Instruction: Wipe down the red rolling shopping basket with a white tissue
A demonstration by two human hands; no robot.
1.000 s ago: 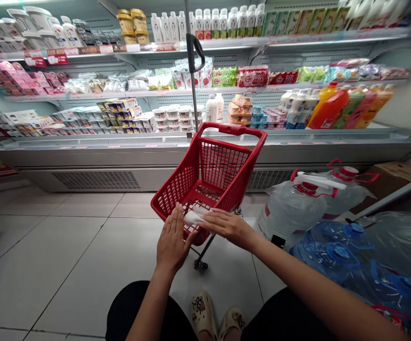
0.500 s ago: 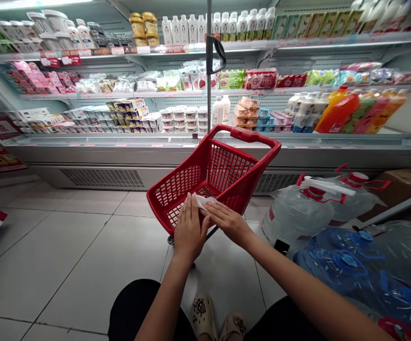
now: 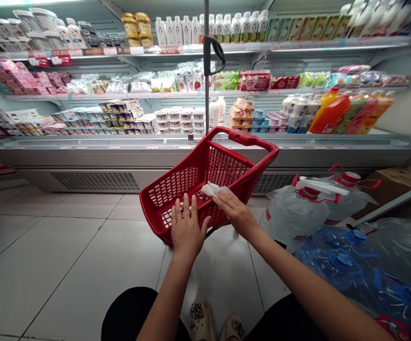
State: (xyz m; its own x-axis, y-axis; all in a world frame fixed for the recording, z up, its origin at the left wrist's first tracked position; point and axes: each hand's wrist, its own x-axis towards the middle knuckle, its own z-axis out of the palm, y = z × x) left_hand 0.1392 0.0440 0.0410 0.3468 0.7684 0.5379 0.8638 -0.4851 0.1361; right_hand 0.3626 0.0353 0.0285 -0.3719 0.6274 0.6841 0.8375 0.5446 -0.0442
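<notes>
A red plastic shopping basket cart (image 3: 177, 182) with lattice sides stands on the floor in front of me, its handle toward the shelves. My left hand (image 3: 187, 227) lies on the near rim with fingers spread, holding nothing. Under the fingers of my right hand (image 3: 236, 210) is a crumpled white tissue (image 3: 210, 189), pressed to the basket's right rim. Part of the tissue is hidden by those fingers.
A refrigerated display case (image 3: 163, 156) runs across the back, stocked with bottles, tubs and packs. Clear water jugs (image 3: 294, 208) and blue water jugs (image 3: 343, 260) stand at the right, near a cardboard box (image 3: 397, 184). A dark vertical pole (image 3: 206, 104) rises behind the basket.
My right hand has slid the tissue up and away along the right rim, apart from my left hand. The left hand's fingers have spread. The view has shifted slightly.
</notes>
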